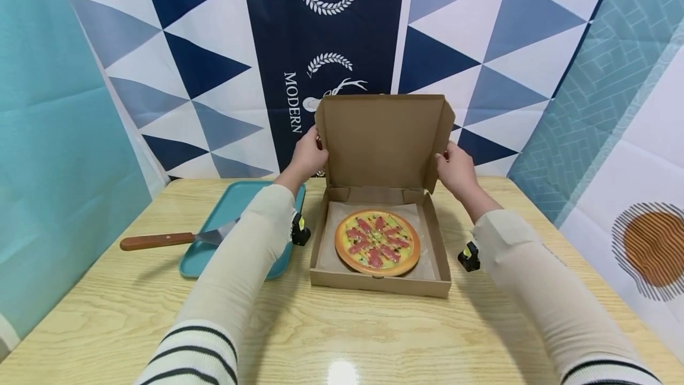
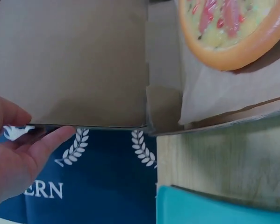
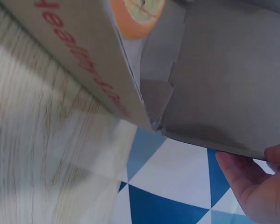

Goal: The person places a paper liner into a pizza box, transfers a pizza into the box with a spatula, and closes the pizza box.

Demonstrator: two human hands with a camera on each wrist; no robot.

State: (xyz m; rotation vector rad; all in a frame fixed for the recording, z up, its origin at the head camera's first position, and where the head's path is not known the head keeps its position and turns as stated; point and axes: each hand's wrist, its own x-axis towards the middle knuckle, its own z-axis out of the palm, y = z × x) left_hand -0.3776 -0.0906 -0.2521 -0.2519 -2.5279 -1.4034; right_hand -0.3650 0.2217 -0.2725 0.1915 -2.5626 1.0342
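Observation:
A brown cardboard pizza box (image 1: 379,286) stands on the table with its lid (image 1: 382,141) raised upright. Inside, on a sheet of white paper (image 1: 330,242), lies a round pizza (image 1: 377,242) with an orange crust and red slices on top. My left hand (image 1: 309,153) grips the lid's left side edge between thumb and fingers; the left wrist view shows this hand (image 2: 18,149) at that edge. On the opposite side edge, my right hand (image 1: 456,168) pinches the lid, and the right wrist view shows its fingers (image 3: 238,177) behind the cardboard.
To the left of the box lies a teal tray (image 1: 227,204), partly hidden by my left sleeve. A spatula with a wooden handle (image 1: 157,241) rests across it, the handle reaching past the tray's left rim. A patterned cloth (image 1: 203,64) hangs behind the table (image 1: 385,337).

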